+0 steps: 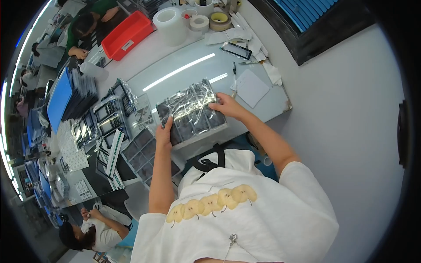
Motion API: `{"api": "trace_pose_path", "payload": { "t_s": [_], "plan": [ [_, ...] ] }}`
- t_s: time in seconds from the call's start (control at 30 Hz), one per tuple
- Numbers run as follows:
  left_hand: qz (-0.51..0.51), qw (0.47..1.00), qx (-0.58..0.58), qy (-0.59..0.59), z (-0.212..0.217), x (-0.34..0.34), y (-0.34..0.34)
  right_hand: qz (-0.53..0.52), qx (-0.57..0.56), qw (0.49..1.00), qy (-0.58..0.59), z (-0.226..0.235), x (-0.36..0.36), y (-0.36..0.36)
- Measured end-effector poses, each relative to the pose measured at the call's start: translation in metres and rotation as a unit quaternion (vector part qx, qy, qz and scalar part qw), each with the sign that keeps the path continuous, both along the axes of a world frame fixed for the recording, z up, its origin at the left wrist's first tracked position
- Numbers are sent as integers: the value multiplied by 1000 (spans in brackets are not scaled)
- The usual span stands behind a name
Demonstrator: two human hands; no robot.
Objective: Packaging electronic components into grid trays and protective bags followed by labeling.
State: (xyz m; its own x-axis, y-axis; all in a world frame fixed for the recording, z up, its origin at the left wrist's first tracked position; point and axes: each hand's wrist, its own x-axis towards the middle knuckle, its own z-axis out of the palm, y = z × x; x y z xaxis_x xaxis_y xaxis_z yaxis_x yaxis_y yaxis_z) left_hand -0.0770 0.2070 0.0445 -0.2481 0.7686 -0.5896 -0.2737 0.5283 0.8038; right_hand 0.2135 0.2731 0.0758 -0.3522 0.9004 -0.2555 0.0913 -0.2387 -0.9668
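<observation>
Between my two hands is a compartmented plastic tray (190,120) with dark pieces in its cells and shiny clear film over the top. My left hand (164,133) grips its left edge, thumb on the upper face. At the right edge, my right hand (226,107) holds it with the thumb on top. The fingers under the tray are hidden. It is raised near the front edge of the glass-topped table (175,74). Just left of my left forearm lies another divided tray (142,149) with dark cells.
Black frames (109,116) in clear trays lie left, beside stacked trays with a blue sheet (60,101). A red bin (127,37), a white roll (169,24) and tape rolls (219,19) stand at the back. White paper (252,87) and a pen (234,72) lie right. Other people work at left.
</observation>
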Motion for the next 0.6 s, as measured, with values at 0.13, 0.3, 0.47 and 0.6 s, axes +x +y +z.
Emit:
{"api": "trace_pose_path", "payload": {
  "t_s": [0.13,0.3,0.47,0.6],
  "plan": [
    [24,1000,4,-6,-10,4,-6,106,-149,976,-117,0,10,41],
    [54,993,-15,100,-7,15,-5,59,-21,985,-164,-16,72,103],
    [47,994,-46,86,-6,13,-14,-279,292,774,-488,-32,154,192],
    [-23,981,-49,185,-10,15,-21,-231,147,728,-628,-44,179,219]
  ]
}}
